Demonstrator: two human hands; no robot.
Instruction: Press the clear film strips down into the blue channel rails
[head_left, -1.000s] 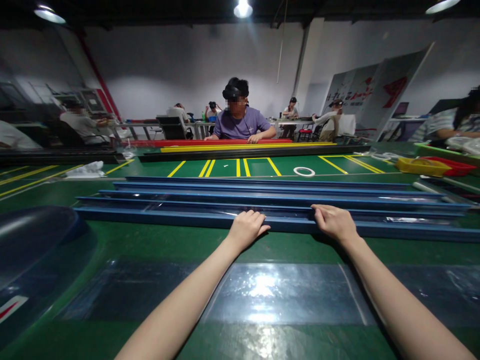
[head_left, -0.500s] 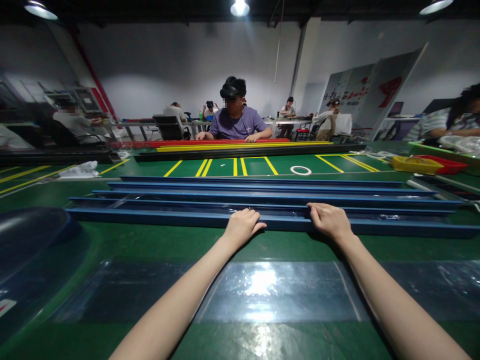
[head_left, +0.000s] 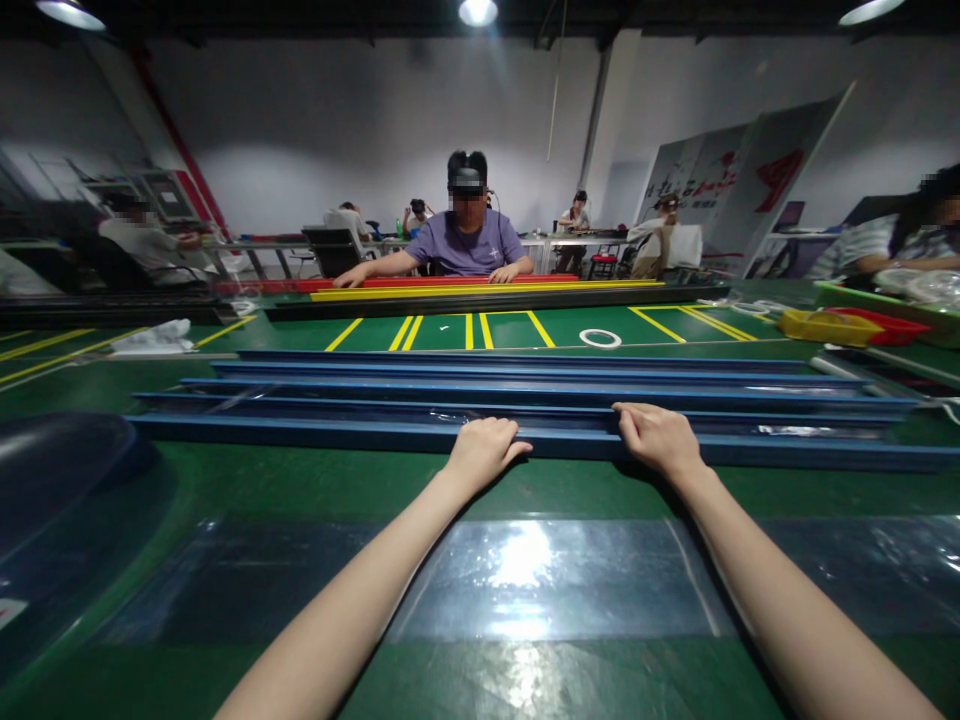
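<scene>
Several long blue rails (head_left: pixel 315 432) lie side by side across the green table (head_left: pixel 300 485). Both my arms reach forward to the nearest rail. My left hand (head_left: pixel 484 450) curls its fingers over the rail's near edge, close to the middle. A little to the right, my right hand (head_left: pixel 656 438) grips the same rail with fingers hooked over its top. Clear film (head_left: pixel 787 431) shows between the rails.
A clear plastic sheet (head_left: pixel 547 580) lies on the table under my forearms. A dark rounded object (head_left: pixel 60 470) sits at the left. A white tape ring (head_left: pixel 599 339) lies beyond the rails. A person in a purple shirt (head_left: pixel 466 245) sits opposite with red, yellow and black rails (head_left: pixel 487 292). Yellow and red trays (head_left: pixel 832 327) stand at the right.
My hands stay on the nearest blue rail. The person opposite has stretched one arm out along the red rail.
</scene>
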